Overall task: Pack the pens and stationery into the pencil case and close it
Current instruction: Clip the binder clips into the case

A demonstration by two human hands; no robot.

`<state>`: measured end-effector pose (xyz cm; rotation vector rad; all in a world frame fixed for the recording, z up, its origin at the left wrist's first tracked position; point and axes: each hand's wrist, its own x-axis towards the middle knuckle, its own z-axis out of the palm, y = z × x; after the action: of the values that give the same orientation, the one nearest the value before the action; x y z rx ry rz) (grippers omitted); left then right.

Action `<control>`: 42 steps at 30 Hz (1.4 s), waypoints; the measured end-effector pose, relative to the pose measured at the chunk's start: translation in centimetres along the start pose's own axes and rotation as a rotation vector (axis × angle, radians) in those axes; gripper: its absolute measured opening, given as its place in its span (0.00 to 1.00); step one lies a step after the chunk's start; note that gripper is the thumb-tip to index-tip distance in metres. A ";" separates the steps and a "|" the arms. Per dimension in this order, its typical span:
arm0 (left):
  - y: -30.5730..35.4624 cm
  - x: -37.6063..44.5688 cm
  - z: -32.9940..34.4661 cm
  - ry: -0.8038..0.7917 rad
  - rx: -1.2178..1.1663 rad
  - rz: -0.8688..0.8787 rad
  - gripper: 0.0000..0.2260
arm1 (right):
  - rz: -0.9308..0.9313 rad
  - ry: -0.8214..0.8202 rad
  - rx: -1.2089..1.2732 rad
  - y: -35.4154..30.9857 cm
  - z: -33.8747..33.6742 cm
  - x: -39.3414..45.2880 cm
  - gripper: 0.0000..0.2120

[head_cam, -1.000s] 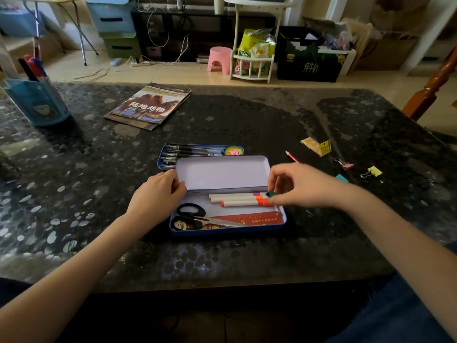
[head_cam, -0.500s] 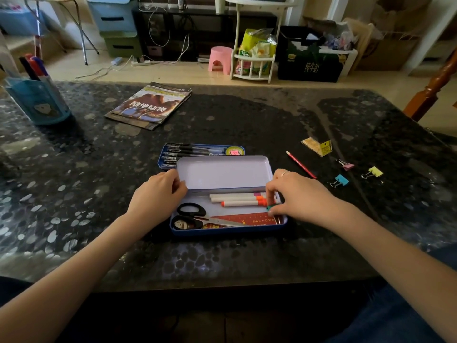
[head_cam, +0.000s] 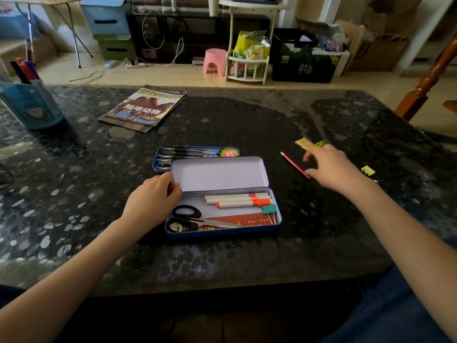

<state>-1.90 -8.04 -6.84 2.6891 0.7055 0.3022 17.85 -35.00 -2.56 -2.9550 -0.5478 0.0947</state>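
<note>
A pink stool (head_cam: 214, 61) stands on pale floor (head_cam: 173, 75) beyond the dark table (head_cam: 247, 120).

The open pencil case (head_cam: 222, 211) sits on the table (head_cam: 247, 256), holding markers (head_cam: 237, 199), scissors (head_cam: 195, 220) and a teal binder clip (head_cam: 269, 209). The left hand (head_cam: 153, 199) rests at its left edge by the lid. The right hand (head_cam: 333, 169), blurred, hovers over a red pencil (head_cam: 293, 164).
</note>
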 end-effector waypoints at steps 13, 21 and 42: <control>-0.1 -0.1 0.1 0.011 0.004 -0.009 0.12 | 0.264 -0.188 -0.129 1.5 1.2 2.0 0.16; 0.0 -0.1 0.0 0.006 0.004 -0.010 0.11 | 0.027 -0.281 0.365 -0.6 -1.6 -0.7 0.09; -0.2 0.1 0.3 0.011 -0.007 0.013 0.10 | -0.440 -0.512 0.473 -4.7 -1.0 -3.9 0.12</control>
<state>-1.86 -7.90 -7.17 2.6884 0.6887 0.3228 12.64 -32.19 -0.79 -2.2782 -1.0515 0.8176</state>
